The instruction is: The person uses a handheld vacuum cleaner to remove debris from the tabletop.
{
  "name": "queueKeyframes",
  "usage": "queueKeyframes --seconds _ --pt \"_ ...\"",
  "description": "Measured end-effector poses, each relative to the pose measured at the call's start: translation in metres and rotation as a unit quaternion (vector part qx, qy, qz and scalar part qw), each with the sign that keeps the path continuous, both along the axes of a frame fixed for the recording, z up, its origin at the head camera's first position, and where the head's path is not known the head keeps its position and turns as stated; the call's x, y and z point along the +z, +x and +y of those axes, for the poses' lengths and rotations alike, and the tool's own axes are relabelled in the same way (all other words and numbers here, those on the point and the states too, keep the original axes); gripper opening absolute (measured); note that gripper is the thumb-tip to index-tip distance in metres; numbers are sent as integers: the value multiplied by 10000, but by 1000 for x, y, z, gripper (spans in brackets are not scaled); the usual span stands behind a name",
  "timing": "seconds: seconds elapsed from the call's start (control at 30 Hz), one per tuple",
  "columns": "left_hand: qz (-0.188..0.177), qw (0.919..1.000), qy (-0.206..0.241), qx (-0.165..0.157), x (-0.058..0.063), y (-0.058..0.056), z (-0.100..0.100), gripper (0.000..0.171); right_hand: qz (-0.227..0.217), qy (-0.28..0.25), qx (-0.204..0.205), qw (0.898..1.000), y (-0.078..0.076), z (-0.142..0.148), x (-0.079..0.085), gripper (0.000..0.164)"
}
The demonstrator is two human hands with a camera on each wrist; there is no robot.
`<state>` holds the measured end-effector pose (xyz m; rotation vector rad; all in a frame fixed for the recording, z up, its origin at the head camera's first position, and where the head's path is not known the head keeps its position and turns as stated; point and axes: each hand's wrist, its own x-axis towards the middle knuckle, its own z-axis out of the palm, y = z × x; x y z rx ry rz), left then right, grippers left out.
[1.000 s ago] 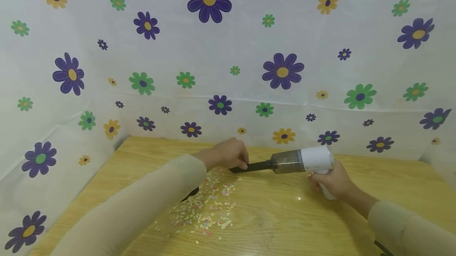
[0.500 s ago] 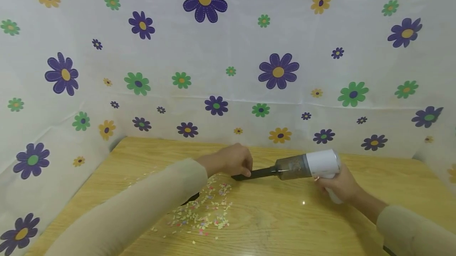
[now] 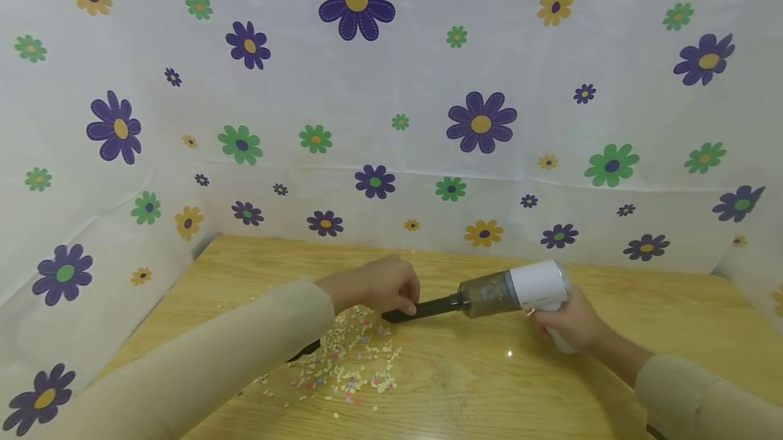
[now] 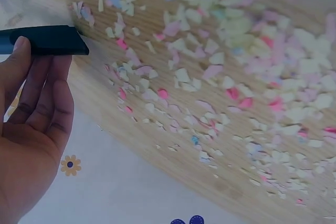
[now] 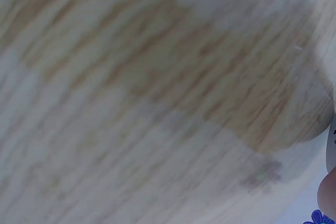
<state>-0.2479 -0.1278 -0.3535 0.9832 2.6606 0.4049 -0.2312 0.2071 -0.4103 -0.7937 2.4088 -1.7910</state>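
In the head view my right hand (image 3: pixel 571 321) grips the handle of a white handheld vacuum cleaner (image 3: pixel 538 283) with a see-through dust cup (image 3: pixel 489 295). A flat black nozzle (image 3: pixel 428 308) sticks out from the cup toward the left. My left hand (image 3: pixel 388 285) pinches this nozzle near its tip; in the left wrist view the thumb lies on one side of the nozzle (image 4: pixel 50 40) and the fingers on the other. Paper confetti (image 3: pixel 349 358), mostly pale yellow with pink and blue bits, lies scattered left of and below the nozzle tip. Only a fingertip (image 5: pixel 328 195) shows in the right wrist view.
The wooden tabletop (image 3: pixel 489 392) carries everything. A white cloth (image 3: pixel 416 86) printed with purple, green and orange flowers hangs behind the table and along its sides. My left sleeve (image 3: pixel 232 351) covers part of the table's left side.
The vacuum's nozzle tip, with both hands on the vacuum, has come slightly toward me and left, to the confetti's upper right edge. Both hands keep their hold.
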Motion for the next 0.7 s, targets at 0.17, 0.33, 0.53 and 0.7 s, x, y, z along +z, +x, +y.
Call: queueKeyframes --seconds 0.17,0.33,0.53,0.7 --pt "-87 9998 153 -68 -1 6 0 6 -98 -70 59 9999 3 2 -2 39" --pt "-185 9995 222 -132 -1 12 3 6 -69 -107 251 9996 6 6 -2 44" --pt "-297 9990 299 -163 -2 22 5 5 10 -240 659 9975 10 12 -1 46" --pt "-457 9980 384 -200 -2 30 6 6 26 -453 913 9948 14 14 -1 49"
